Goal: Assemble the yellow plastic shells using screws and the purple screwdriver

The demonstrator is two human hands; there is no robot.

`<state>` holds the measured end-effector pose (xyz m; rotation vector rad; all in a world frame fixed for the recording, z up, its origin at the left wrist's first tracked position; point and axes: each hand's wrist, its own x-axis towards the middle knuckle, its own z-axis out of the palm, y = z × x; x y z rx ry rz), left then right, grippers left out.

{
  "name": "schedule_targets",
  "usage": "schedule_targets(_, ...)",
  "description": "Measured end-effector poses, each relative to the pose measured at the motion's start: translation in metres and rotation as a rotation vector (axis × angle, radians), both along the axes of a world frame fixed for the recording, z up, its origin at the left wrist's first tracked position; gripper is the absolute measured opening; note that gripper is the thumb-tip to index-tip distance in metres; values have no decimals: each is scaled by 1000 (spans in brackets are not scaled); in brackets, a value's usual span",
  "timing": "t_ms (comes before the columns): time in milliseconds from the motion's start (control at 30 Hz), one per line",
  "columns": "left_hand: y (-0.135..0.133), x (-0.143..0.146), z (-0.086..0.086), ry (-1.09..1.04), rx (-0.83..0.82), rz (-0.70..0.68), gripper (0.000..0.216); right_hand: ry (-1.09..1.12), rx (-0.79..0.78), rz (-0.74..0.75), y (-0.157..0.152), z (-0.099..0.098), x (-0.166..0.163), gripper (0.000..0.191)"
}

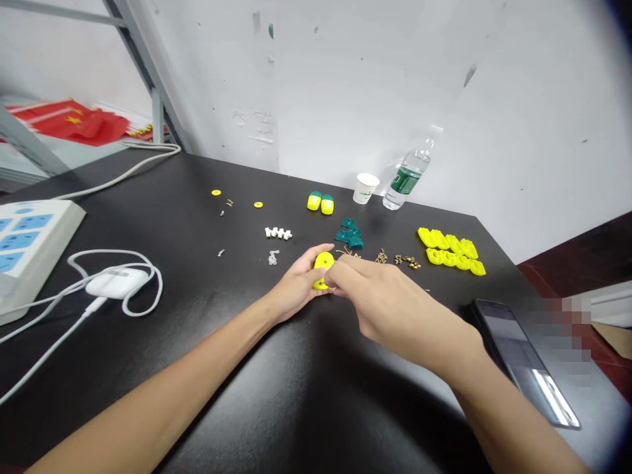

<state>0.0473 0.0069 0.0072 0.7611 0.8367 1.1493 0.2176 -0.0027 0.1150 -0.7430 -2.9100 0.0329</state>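
Observation:
A yellow plastic shell with holes in it is held near the middle of the table. My left hand grips it from the left, thumb across its front. The fingers of my right hand are pinched together at its lower right edge; whether they hold a small part is hidden. Beyond the hands lie dark green plastic pieces and small brass-coloured parts. White plastic pieces and small clear or grey parts lie to the left.
Two yellow-and-green assembled pieces stand near a paper cup and a water bottle. Yellow shells lie in rows at right, above a phone. Left are yellow discs, a white charger with cables and a power strip.

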Motion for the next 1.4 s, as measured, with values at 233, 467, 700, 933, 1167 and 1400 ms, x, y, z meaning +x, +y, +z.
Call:
schedule_targets(233, -1, 1, 1, -19, -8, 9, 49, -5, 27, -43, -1, -1, 0, 31)
schedule_targets(467, -2, 3, -1, -18, 19, 23, 43, 7, 58, -95, 1, -4, -1, 21)
schedule_targets(700, -1, 5, -3, -42, 24, 20, 48, -1, 43, -120, 3, -1, -2, 12)
schedule_targets(933, -2, 2, 1, -7, 26, -6, 49, 18, 56, -66, -2, -5, -6, 12)
schedule_targets(1167, 0, 1, -2, 1, 31, -44, 46, -13, 79, -47, -9, -1, 5, 14)
schedule_targets(1400, -1, 1, -1, 9, 18, -35, 49, -74, 70, -83, -5, 3, 3, 11)
